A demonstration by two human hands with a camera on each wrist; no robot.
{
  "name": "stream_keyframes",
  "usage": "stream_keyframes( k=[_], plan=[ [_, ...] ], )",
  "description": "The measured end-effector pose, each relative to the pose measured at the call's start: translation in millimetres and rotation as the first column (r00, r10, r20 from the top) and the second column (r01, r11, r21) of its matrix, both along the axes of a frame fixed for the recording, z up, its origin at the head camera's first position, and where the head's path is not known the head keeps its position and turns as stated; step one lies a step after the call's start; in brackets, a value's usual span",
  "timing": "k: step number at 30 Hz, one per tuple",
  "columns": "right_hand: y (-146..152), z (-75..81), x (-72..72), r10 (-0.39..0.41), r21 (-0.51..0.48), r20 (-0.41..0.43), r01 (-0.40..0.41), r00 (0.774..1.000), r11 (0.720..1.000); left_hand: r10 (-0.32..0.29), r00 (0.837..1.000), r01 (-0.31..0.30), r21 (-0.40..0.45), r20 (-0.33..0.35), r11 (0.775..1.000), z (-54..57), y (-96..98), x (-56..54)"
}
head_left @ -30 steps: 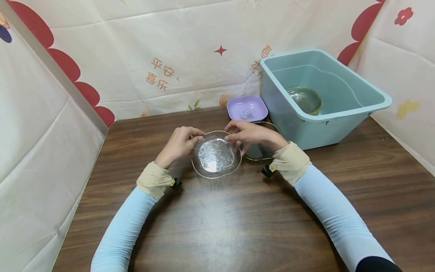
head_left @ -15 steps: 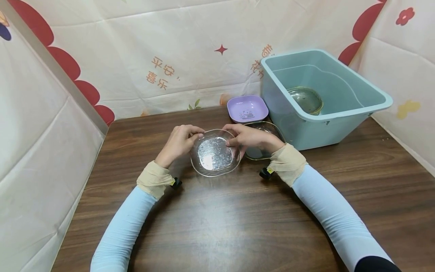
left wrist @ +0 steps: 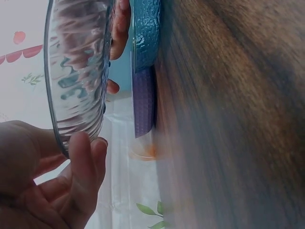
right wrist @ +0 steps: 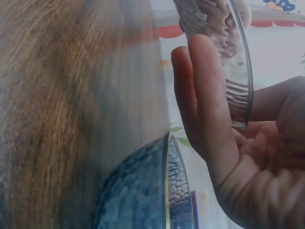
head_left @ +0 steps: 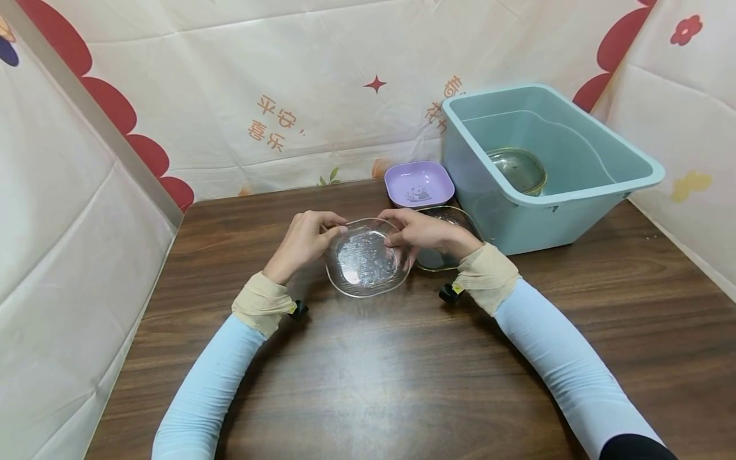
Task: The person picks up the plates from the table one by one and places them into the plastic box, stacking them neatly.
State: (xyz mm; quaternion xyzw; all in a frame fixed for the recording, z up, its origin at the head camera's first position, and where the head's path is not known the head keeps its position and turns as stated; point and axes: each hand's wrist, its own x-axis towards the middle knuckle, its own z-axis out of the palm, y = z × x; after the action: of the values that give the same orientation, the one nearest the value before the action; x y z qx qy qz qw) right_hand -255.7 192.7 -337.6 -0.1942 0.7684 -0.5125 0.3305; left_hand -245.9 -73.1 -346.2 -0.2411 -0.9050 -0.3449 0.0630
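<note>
Between both hands is a clear ribbed dish (head_left: 367, 259), held up off the table, as the wrist views show. My left hand (head_left: 305, 243) pinches its far left rim, thumb on the upper side and fingers beneath. On the right side my right hand (head_left: 422, 231) grips the rim, its thumb over the edge and its fingers (right wrist: 207, 81) spread along the underside. Just beyond the right hand a dark tinted glass dish with a gold rim (head_left: 466, 222) sits on the table, partly hidden by that hand. A purple dish with a panda print (head_left: 418, 184) lies behind it.
A large light-blue bin (head_left: 506, 220) stands at the back right, with a green glass bowl (head_left: 520, 169) inside. The wooden table (head_left: 368, 383) meets a printed cloth backdrop (head_left: 322, 76) behind and at both sides.
The right hand has shifted slightly, its thumb moving further onto the dish and uncovering more of the tinted dish. The clear dish has moved a little. The left hand keeps its hold.
</note>
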Motion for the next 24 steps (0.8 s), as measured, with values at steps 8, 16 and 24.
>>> stream_keyframes(
  k=[8,16,24],
  plan=[
    [3.6,5.4,-0.8,-0.050,0.045,-0.024,0.051,0.998,0.998,0.019,0.992,-0.027,0.065,0.123,0.998,-0.9,-0.1,1.9],
    [10.0,17.7,-0.6,-0.101,0.048,-0.059,0.104,0.993,0.993,0.027,0.974,-0.071,0.192,0.225,0.979,-1.3,-0.3,3.2],
    [19.1,36.5,4.6,-0.176,0.058,-0.130,0.185,0.976,0.981,0.010,0.962,-0.065,0.194,0.274,0.979,-1.9,0.6,3.1]
  ],
)
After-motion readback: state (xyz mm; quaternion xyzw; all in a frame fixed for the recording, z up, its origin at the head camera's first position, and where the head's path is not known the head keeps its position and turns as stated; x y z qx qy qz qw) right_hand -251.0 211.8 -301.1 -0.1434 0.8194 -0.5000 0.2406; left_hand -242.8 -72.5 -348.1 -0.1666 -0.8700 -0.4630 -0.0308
